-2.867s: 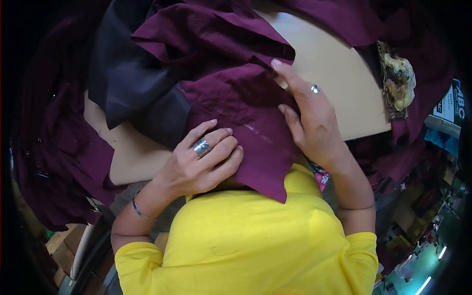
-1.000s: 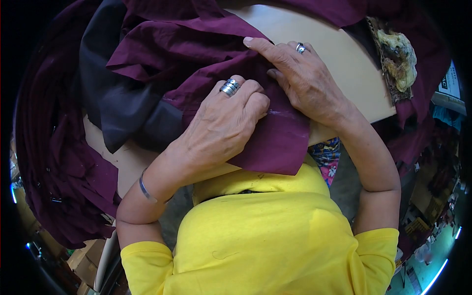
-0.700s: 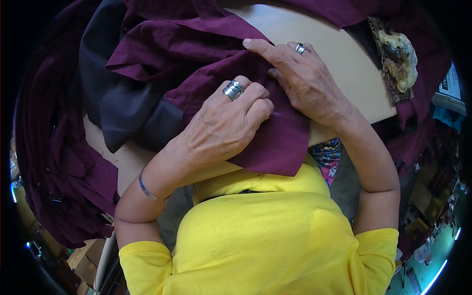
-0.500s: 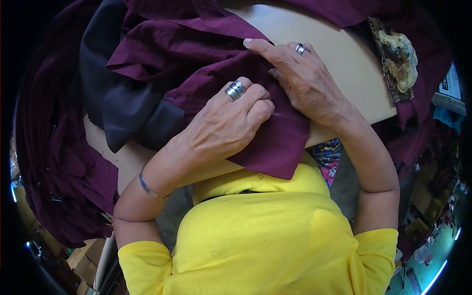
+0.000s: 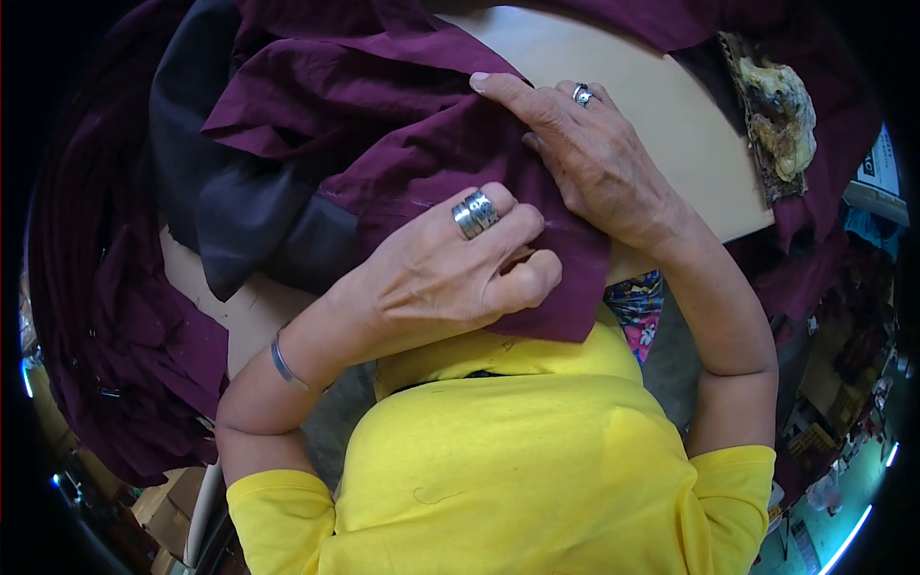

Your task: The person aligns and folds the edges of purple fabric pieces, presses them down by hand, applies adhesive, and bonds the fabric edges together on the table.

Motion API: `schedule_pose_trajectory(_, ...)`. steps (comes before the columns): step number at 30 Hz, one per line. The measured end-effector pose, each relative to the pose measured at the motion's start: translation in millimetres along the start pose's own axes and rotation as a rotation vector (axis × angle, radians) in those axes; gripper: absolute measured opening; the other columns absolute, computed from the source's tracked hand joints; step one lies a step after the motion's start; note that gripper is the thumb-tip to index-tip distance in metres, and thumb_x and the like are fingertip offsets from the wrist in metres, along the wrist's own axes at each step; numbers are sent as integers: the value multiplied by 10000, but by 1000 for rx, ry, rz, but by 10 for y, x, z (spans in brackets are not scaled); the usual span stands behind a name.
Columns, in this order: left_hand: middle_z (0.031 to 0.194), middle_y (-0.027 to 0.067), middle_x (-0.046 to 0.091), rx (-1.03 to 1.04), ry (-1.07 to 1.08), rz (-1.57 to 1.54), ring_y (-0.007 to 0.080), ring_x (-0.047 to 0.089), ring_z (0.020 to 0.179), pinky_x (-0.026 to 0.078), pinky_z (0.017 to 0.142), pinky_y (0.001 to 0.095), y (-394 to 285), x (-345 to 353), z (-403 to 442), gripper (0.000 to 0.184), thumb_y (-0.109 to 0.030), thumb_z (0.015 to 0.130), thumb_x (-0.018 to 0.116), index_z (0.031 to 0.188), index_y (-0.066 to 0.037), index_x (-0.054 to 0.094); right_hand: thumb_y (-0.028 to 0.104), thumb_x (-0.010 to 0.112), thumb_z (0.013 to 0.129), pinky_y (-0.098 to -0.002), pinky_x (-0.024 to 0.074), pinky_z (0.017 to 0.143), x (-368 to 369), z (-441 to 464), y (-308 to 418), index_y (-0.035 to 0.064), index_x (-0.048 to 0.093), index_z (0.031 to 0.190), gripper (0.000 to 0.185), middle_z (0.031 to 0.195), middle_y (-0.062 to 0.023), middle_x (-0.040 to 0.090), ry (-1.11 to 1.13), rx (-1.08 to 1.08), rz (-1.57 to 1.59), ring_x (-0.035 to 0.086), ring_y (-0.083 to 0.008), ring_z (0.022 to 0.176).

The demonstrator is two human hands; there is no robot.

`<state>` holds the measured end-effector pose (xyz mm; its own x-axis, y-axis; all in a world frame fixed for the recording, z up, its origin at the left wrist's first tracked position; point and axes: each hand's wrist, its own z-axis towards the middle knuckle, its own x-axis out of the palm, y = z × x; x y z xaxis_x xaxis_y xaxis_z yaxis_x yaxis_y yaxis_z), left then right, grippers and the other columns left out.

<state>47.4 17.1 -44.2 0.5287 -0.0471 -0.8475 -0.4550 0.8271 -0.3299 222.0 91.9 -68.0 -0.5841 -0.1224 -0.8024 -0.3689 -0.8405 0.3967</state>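
Maroon cloth [image 5: 402,163] lies in folds over the board, with its pointed lower end reaching the yellow shirt. My left hand [image 5: 470,254], with broad silver rings, is curled over the lower part of this cloth. Its fingers are bent into a pinch, and whatever is between the fingertips is too small to make out. My right hand [image 5: 589,144] rests on the cloth's right edge, index finger stretched out to the upper left and thumb apart from it. Dark grey cloth [image 5: 244,220] lies left of the maroon folds.
The pale board [image 5: 652,125] shows beneath the cloth. On the right stands a rough brown strip with a yellowish lump [image 5: 781,120]. More maroon cloth [image 5: 115,316] hangs in a heap at the left. A white-labelled box [image 5: 877,172] is at the far right.
Over the last half second my left hand has moved down and slightly right, off the spot by the right hand. My right hand has stayed nearly still. Earlier, both hands shifted up the cloth.
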Motion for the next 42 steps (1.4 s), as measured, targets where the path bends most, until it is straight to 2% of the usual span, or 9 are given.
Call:
schedule_pose_trajectory(2,803,66,462,-48,5,-38,213,481,708,418,598,298,-20,-37,6,222,-78,689,563,891,-94,472,-8,477,750,-340,401,832,-3,-3,-12,103,385,1317,586,1080,-78,580,17,0,-7,563,-218,905)
schedule_pose_trajectory(5,824,82,473,-204,-19,-100,253,483,720,420,615,321,-14,-66,-21,265,-51,679,604,918,-62,490,-70,573,722,-348,428,764,12,-8,-24,73,430,1283,596,1245,-56,516,-39,-12,1,568,-225,816)
schedule_pose_trajectory(8,819,92,470,-311,-38,-58,265,479,730,420,631,334,-56,23,1,234,-49,721,597,934,-49,500,-69,571,727,-347,430,759,-9,-4,-6,73,444,1274,579,1248,-59,516,-57,4,3,570,-225,817)
schedule_pose_trajectory(12,821,102,509,-406,20,-55,292,488,750,408,653,368,-104,21,27,190,-19,733,634,891,-51,533,-50,547,727,-342,426,766,5,-17,-13,99,434,1286,589,1136,-53,552,-55,7,-17,576,-213,811)
schedule_pose_trajectory(14,814,98,503,-423,35,-49,282,484,747,405,644,364,-93,24,20,176,-13,720,636,861,-55,540,-6,490,744,-345,418,789,16,-27,-27,142,398,1317,599,950,-48,597,-42,-6,-32,577,-206,824)
schedule_pose_trajectory(23,826,68,489,-318,24,-28,241,485,787,391,682,340,-44,6,6,112,-85,727,560,837,-82,538,-2,479,761,-330,408,776,43,-9,-58,148,401,1312,576,901,-44,588,-81,-49,-8,577,-190,810)
schedule_pose_trajectory(26,831,57,502,-375,-15,-48,247,482,792,381,674,345,-74,93,25,146,-60,727,579,867,-92,548,-39,580,752,-313,425,719,-35,-22,-58,97,458,1263,543,1226,-31,544,-36,2,-60,606,-163,811)
schedule_pose_trajectory(37,841,21,519,-352,-5,-53,239,463,789,335,679,350,-106,129,63,214,-8,699,614,871,-116,545,-11,587,763,-297,413,704,-115,-58,-114,117,477,1252,517,1231,-6,550,39,-20,-112,616,-142,832)
schedule_pose_trajectory(42,821,16,505,-327,49,-101,210,482,824,331,708,353,-43,50,71,162,-78,730,610,875,-124,555,-9,583,772,-308,415,721,-119,-61,-103,114,470,1256,512,1234,-11,549,36,-11,-59,615,-152,845)
